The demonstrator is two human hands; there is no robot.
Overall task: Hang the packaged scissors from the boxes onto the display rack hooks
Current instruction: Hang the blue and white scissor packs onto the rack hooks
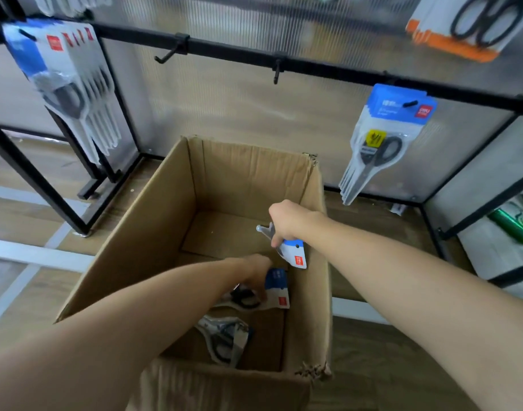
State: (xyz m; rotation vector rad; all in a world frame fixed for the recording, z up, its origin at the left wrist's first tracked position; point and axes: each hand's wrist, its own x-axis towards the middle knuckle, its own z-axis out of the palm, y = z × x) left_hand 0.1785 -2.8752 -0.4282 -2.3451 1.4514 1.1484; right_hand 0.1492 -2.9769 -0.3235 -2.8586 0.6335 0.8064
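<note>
cardboard box [177,209]; each hand, left [254,274], right [287,221], grips glossy packaged scissors [293,253].

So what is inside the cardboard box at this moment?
Inside the cardboard box: one scissors pack under the left hand, a loose pack, and the right hand holding another pack. The arms hide part of the floor.

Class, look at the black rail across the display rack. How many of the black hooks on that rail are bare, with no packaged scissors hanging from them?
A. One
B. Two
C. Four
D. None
B: two black hooks, one left of centre and one near the middle, hang bare on the black rail, between the filled ones.
</note>
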